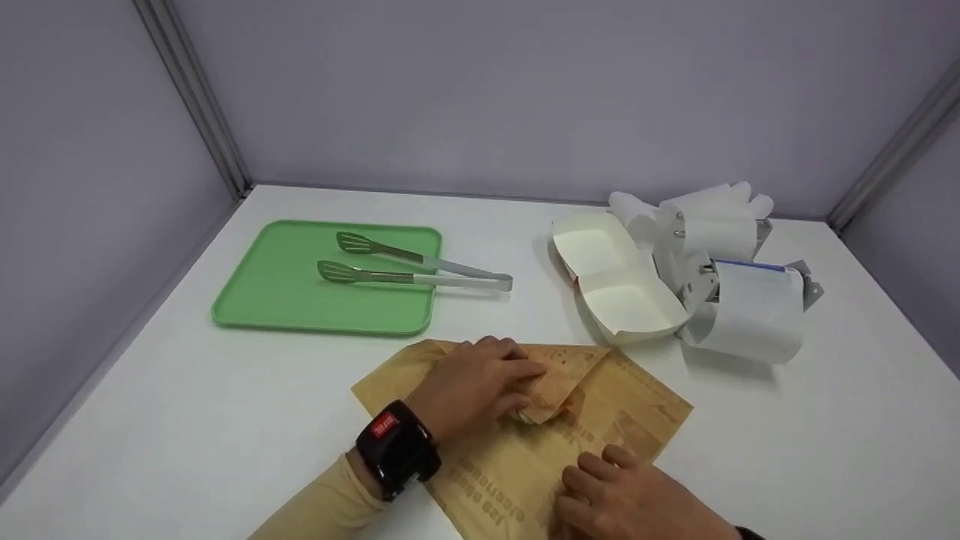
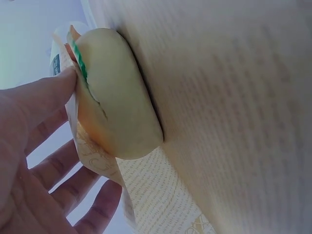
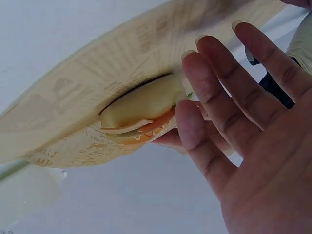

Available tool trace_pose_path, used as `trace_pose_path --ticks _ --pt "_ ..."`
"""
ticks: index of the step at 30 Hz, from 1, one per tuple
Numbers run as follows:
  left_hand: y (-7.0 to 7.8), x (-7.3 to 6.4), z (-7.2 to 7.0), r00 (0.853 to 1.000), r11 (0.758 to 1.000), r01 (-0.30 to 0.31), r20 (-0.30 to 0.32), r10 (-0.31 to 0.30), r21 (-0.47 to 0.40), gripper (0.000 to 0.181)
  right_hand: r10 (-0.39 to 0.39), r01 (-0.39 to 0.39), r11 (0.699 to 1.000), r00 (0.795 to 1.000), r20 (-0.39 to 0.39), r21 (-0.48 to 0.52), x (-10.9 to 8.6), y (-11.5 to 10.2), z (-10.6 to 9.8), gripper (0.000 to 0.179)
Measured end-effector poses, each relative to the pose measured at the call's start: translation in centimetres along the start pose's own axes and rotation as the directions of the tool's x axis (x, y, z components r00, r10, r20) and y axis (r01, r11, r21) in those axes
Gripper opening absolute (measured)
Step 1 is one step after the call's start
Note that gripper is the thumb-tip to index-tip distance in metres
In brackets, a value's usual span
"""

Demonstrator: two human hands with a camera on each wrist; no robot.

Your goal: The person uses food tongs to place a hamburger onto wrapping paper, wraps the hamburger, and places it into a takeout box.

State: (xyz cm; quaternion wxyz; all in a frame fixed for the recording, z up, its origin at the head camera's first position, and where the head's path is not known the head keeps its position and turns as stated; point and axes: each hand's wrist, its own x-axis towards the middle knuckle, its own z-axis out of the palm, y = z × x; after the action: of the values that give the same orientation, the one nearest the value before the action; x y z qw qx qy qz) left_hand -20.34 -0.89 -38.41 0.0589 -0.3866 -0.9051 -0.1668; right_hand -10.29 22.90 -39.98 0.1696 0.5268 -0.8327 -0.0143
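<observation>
A brown printed sheet of wrapping paper (image 1: 517, 465) lies on the table, its far part folded over a hamburger (image 2: 119, 97). The burger, mostly hidden in the head view, shows a pale bun and a green edge in the left wrist view. My left hand (image 1: 480, 382) holds the folded paper against it, thumb at the burger's edge and fingers along the paper's outside. Close to the paper's near right edge is my right hand (image 1: 626, 495). In the right wrist view its fingers (image 3: 214, 92) are spread and loosely bent, with nothing gripped between them.
A green tray (image 1: 262, 300) stands back left, with metal tongs (image 1: 420, 277) lying partly over its right edge. Back right, an opened white paper box (image 1: 630, 300) touches a white roll-like device (image 1: 757, 307). Grey walls (image 1: 525, 97) enclose the table.
</observation>
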Motion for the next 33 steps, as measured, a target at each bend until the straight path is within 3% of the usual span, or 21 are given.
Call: trace_pose_path --ticks 5,8,13,18,25,29,33 --pt "-0.1 0.0 0.0 1.0 1.0 -0.02 0.002 0.02 0.013 0.042 0.001 -0.001 1.0 1.0 -0.003 -0.01 0.1 0.4 0.1 0.036" --pt "-0.2 -0.1 0.0 1.0 0.999 -0.025 0.002 0.025 0.022 0.041 -0.005 0.005 1.0 1.0 -0.006 0.028 0.2 0.6 0.1 0.033" --pt "-0.1 -0.2 0.0 1.0 1.0 -0.025 0.002 0.025 0.018 0.039 -0.015 0.023 0.994 0.997 -0.072 0.11 0.5 0.8 0.1 0.011" --pt "-0.1 -0.1 -0.1 1.0 0.999 -0.029 0.007 0.029 0.022 0.038 0.009 0.003 0.989 0.997 -0.078 0.145 0.6 1.4 0.0 0.015" --pt "-0.3 0.0 -0.7 0.993 0.995 -0.079 0.089 0.074 0.062 0.038 0.064 -0.041 0.984 0.989 -0.132 0.172 0.9 2.2 0.1 0.019" --pt "-0.6 0.0 -1.0 0.985 0.994 -0.104 0.14 0.096 0.046 0.042 0.122 -0.09 0.972 0.983 -0.138 0.216 1.3 2.8 0.1 0.02" --pt "-0.9 -0.1 -1.4 0.981 0.993 -0.119 0.154 0.121 -0.02 0.043 0.175 -0.146 0.963 0.978 -0.116 0.225 1.7 3.3 0.0 0.019"
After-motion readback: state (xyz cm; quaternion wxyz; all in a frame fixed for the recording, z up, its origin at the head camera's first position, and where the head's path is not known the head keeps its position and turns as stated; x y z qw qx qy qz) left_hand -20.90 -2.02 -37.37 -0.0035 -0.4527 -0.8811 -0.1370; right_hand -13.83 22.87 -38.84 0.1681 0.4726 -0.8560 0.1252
